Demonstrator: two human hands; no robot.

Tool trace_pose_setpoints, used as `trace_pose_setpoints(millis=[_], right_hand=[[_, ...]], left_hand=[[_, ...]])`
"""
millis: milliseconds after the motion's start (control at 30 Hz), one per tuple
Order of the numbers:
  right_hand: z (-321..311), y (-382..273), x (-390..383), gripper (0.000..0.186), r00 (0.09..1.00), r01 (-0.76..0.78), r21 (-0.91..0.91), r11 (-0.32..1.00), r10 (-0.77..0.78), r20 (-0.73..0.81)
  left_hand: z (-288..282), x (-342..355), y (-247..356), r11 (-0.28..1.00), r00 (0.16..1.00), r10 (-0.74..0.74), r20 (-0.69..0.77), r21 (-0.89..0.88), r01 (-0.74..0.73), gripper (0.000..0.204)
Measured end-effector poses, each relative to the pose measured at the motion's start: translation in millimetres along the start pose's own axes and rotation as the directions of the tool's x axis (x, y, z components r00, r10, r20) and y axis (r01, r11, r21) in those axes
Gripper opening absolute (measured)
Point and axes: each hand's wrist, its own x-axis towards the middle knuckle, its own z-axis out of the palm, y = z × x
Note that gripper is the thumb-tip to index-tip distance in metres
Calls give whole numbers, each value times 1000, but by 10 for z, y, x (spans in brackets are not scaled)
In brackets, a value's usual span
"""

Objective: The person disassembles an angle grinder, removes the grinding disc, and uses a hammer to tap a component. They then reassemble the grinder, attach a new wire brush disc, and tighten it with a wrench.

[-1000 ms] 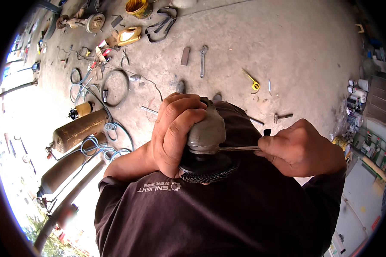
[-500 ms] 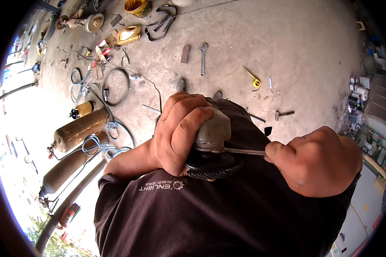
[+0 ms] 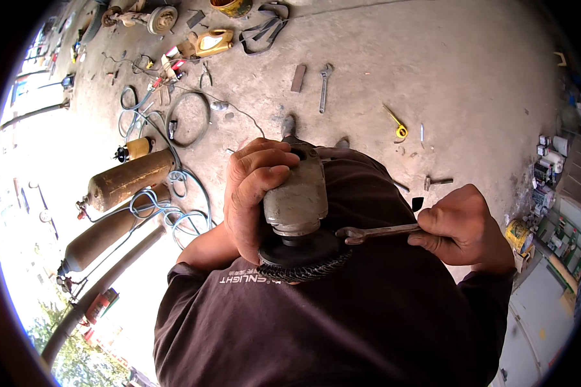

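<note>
My left hand is wrapped round the grey metal head of an angle grinder, held up in front of my dark shirt. Below the head sits a dark round disc, and under it a twisted-wire brush wheel with a knotted rim. My right hand grips the far end of an open-end wrench, thumb pressed along it. The wrench lies nearly level, its open jaw beside the disc's right edge; whether it touches is unclear. My left palm and the grinder's far body are partly hidden.
On the concrete floor ahead lie an adjustable wrench, a yellow-handled tool and a hammer. Gas cylinders with coiled hoses stand out at left. A yellow jug is farther off. Shelved goods line the right.
The wrench has come away from the grinder's neck, and its jaw now shows. My right hand has shifted up and left. The grinder has turned and moved slightly left.
</note>
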Motion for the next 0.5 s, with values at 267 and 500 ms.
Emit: trace_pose_setpoints(millis=[267,500], right_hand=[[316,242,109,22,964,143,46,989,-128,-233],[453,356,231,22,945,200,-70,977,-211,-249]], left_hand=[[8,-5,4,999,999,25,-46,-30,-27,58],[8,-61,-93,997,993,72,-97,-15,-74,60]])
